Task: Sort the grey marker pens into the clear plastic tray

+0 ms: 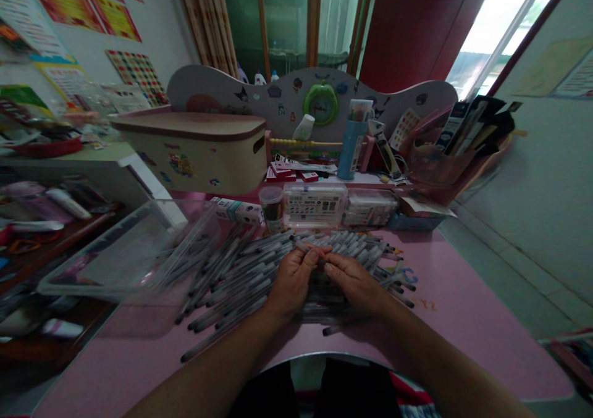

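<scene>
Many clear-barrelled pens with dark ends (250, 276) lie in a wide pile on the pink table. Above the middle of the pile, my left hand (293, 283) is closed around a pen (301, 244), whose dark end sticks out past the fingers at the upper left. My right hand (352, 282) meets it from the other side, thumb and fingers pinched at the same pen. The fingers hide most of that pen, and slight blur covers the fingertips. One loose pen (340, 330) lies just in front of the right hand.
A clear plastic bin (104, 291) overhangs the table's left edge, some pens beside it. Behind the pile stand a round clear tub (271, 211), clear pen cases (315, 205) and a blue box (414, 221). A lidded cream box (199, 158) and blue cylinder (351, 149) are further back.
</scene>
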`<state>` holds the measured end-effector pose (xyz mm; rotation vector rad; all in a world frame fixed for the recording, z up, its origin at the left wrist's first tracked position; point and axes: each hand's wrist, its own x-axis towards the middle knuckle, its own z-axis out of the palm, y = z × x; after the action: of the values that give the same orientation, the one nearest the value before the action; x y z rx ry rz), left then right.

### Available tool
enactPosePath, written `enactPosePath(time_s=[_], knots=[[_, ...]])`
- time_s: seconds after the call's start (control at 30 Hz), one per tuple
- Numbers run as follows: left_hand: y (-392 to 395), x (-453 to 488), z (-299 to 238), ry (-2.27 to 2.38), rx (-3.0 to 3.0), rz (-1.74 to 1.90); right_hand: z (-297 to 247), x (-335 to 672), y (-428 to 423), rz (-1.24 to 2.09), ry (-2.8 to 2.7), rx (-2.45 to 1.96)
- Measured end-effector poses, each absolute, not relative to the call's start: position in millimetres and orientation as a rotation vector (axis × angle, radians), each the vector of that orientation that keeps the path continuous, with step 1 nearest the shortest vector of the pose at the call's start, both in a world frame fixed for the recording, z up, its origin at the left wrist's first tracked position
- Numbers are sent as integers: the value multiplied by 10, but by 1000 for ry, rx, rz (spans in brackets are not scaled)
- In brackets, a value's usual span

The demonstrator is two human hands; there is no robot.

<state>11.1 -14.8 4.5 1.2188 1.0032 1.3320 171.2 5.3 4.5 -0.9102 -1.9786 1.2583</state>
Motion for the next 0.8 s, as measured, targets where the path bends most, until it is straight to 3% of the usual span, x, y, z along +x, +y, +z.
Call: enactPosePath(time_s=[0.13, 0.6, 0.8], knots=[[-152, 93, 58, 1006, 1248, 1335, -9, 1749, 83, 1377, -1978, -917], [-34, -17, 69, 914, 810, 1430, 76, 1756, 100, 1097, -1943, -1077], [-48, -78, 160, 777, 742, 1184, -2, 1820, 163, 1054, -1769, -1118]])
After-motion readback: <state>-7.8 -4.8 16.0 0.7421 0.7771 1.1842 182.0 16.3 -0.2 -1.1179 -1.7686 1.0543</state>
